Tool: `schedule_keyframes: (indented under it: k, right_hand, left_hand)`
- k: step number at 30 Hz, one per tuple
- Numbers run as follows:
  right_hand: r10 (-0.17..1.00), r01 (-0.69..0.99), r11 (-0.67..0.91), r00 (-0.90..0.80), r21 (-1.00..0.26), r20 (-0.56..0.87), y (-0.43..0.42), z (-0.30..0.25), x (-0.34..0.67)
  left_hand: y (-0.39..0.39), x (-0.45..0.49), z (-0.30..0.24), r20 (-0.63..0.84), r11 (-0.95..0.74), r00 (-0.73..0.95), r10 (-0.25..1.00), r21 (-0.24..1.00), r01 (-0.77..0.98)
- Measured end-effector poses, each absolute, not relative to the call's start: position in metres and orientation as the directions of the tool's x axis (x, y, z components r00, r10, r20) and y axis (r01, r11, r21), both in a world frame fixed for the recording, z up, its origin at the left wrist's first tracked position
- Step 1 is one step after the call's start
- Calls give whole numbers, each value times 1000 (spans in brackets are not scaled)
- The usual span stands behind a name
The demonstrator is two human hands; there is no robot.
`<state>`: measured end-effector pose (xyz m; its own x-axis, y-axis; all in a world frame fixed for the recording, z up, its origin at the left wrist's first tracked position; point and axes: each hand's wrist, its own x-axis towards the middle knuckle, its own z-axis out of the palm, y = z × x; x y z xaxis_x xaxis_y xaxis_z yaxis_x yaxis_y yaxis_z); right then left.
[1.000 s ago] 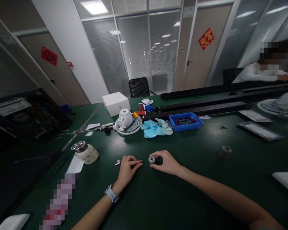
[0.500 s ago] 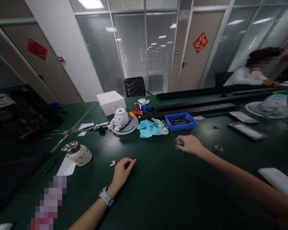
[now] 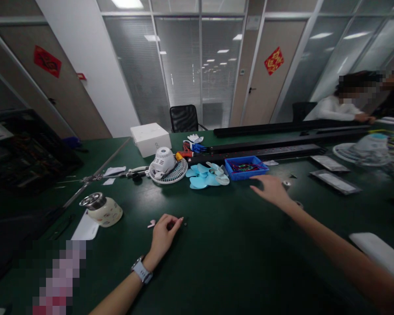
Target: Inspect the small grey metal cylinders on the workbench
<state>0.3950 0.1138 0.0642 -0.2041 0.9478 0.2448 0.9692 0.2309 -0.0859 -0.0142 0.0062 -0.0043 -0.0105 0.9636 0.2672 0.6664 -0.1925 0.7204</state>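
Observation:
My right hand [image 3: 272,190] is open above the green table, thumb and fingers apart with nothing between them. Just past its knuckles stands a small round metal part [image 3: 286,184]. A second round part [image 3: 299,204] is mostly hidden behind my right forearm. My left hand [image 3: 166,230] rests on the table, thumb and fingertips pressed together; what they hold, if anything, is hidden. A tiny ring-like piece [image 3: 185,224] lies just beyond those fingertips. Left of that hand is a pink earbud-like object [image 3: 151,223].
Farther back lie blue fan blades [image 3: 206,176], a white fan housing [image 3: 166,166] and a blue tray [image 3: 246,175] of wires. A cream jar [image 3: 105,211] stands left. Black rails [image 3: 265,149] cross the far side. Flat packets [image 3: 335,180] lie right. A person in white [image 3: 331,108] sits beyond.
My right hand has let go of the dark round part and opened, shifting right. A round part now stands behind that hand. My left hand keeps its pinch, nearly in place.

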Motion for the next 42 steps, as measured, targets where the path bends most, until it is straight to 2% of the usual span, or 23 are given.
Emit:
schedule_keyframes:
  k: [2,5,8,11,17,19,21,23,25,27,28,30,34,42]
  right_hand:
    - [842,820,521,-450,-235,297,99,54,340]
    - [699,590,709,-659,-386,277,79,37,264]
    - [634,484,750,-720,-451,281,67,21,209]
    - [618,472,765,-728,-438,296,62,8,179]
    - [640,507,760,-691,-407,336,66,13,203]
    - [703,584,710,-608,-393,368,75,25,243]
    - [794,715,595,-455,-366,403,86,41,296]
    - [872,862,397,-247,-315,423,97,57,355]
    - [926,971,92,-1,-223,378,106,70,409]
    - [936,983,-152,176,-99,304,111,77,451]
    - [936,974,-219,225,-51,270,113,78,466]
    - [939,963,-268,264,-10,220,115,76,487]
    - [940,955,-293,295,-39,174,117,65,500]
    - [939,956,-288,293,-57,179,116,56,504]
  left_hand:
    - [7,-14,-4,261,-200,5,965,727,657]
    - [7,-14,-3,281,-203,-14,959,726,657]
    - [6,-14,-4,317,-219,-36,948,728,649]
    - [6,-14,-5,335,-231,-51,941,743,628]
    - [6,-15,-5,341,-211,-111,933,773,599]
    - [5,-16,-4,331,-197,-132,934,788,584]
    - [4,-16,-4,318,-188,-135,938,798,573]
    - [5,-16,-5,308,-186,-122,944,798,574]
    - [6,-16,-6,307,-193,-101,946,788,585]
    - [7,-16,-7,320,-203,-90,943,770,605]
    - [7,-16,-7,328,-206,-89,941,760,617]
    - [8,-16,-8,335,-203,-90,938,741,640]
    - [8,-17,-10,332,-202,-71,941,716,668]
    - [9,-16,-9,316,-203,-47,948,709,675]
